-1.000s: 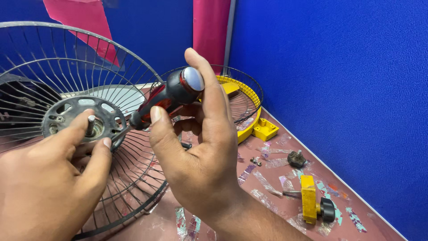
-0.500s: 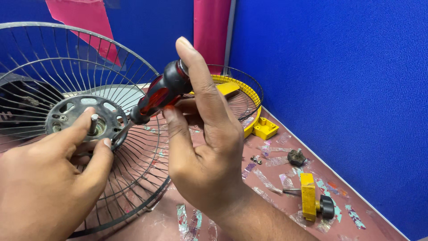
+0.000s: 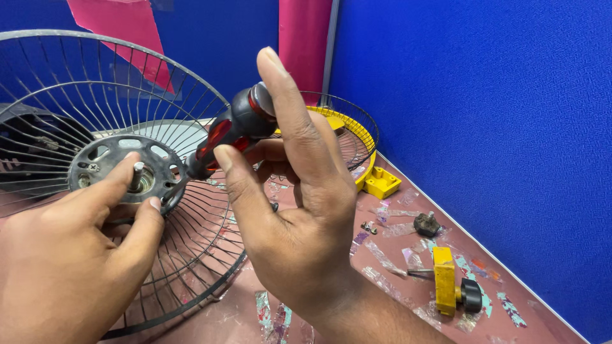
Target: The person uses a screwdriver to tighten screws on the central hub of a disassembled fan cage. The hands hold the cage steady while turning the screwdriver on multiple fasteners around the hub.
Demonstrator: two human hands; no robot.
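Observation:
A black wire fan guard (image 3: 95,95) stands tilted in front of me, with a grey round hub plate (image 3: 105,159) at its middle. My left hand (image 3: 70,261) rests on the hub, thumb and forefinger touching its rim beside the short centre shaft. A red and black screwdriver (image 3: 233,130) points at the hub's right edge. My right hand (image 3: 296,210) holds its handle loosely between fingers and thumb, forefinger raised straight up.
Behind my right hand lies a second guard with a yellow rim (image 3: 360,137) and a yellow bracket (image 3: 381,183). On the reddish table (image 3: 395,299) lie a yellow part with a black knob (image 3: 449,283), a small dark piece (image 3: 426,224) and torn foil scraps. Blue partition walls enclose the right side and the back.
My right hand has shifted on the screwdriver handle, fingers sliding along it as it turns, and the forefinger now stands upright. The left hand stays on the hub.

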